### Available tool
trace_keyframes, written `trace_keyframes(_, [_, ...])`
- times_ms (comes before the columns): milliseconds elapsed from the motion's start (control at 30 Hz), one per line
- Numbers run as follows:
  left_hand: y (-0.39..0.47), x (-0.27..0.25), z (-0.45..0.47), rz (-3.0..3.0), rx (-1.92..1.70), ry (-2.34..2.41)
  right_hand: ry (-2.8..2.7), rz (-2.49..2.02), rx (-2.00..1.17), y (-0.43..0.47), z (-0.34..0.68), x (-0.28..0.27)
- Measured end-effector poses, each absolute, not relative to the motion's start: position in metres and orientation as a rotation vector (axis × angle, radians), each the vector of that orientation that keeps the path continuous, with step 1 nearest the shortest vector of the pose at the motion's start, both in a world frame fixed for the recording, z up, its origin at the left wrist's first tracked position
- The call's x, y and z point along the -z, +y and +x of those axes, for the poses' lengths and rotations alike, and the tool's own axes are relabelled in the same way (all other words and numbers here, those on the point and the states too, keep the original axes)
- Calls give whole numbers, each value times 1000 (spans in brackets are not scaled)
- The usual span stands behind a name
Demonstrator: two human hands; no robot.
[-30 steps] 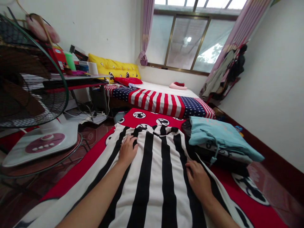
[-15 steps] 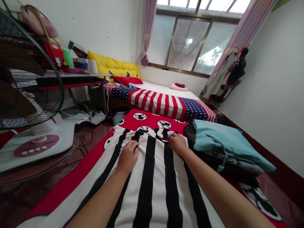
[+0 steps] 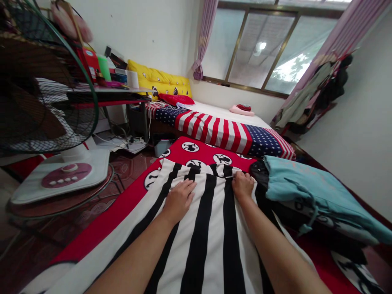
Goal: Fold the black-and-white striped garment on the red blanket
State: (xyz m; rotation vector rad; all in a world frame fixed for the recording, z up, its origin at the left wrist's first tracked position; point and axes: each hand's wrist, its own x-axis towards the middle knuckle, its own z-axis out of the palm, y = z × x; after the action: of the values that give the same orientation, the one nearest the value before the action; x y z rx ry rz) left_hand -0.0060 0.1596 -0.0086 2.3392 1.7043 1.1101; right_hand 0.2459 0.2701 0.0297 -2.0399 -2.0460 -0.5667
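A garment with black and white stripes (image 3: 200, 228) lies spread lengthwise over a red blanket with round black-and-white prints (image 3: 174, 153). My left hand (image 3: 180, 199) rests flat on its upper left part, fingers stretched out and slightly apart. At the upper right corner, my right hand (image 3: 243, 185) has its fingers curled on the cloth, pinching the edge. Between the hands, a narrow folded striped strip runs along the top edge. Just right of my right hand sits a pile of folded clothes with a light blue drawstring piece (image 3: 309, 183) on top.
A standing fan (image 3: 65, 173) on a round stool is close on the left. Behind it, a desk (image 3: 113, 92) holds several items. Farther back is a bed with a flag-patterned cover (image 3: 211, 130), below a window. Clothes hang on a rack (image 3: 321, 90) at right.
Everything has shifted right in view as the camera turned left. Both hands keep about the same places on the garment, and the strip at its top edge lies flatter.
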Motion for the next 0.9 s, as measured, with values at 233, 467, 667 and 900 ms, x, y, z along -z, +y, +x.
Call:
trace_keyframes(233, [159, 9, -1, 2364, -843, 1823, -2229, -1656, 414, 223, 216, -37])
trace_keyframes(467, [158, 11, 2, 2320, -788, 1828, -2563, -1433, 136, 157, 204, 8])
trace_keyframes(667, [167, 1, -7, 2298, -673, 1750, -2547, -1500, 138, 160, 203, 9])
trace_keyframes(900, [181, -33, -85, 2051, -712, 2023, -2513, -1509, 117, 157, 201, 6])
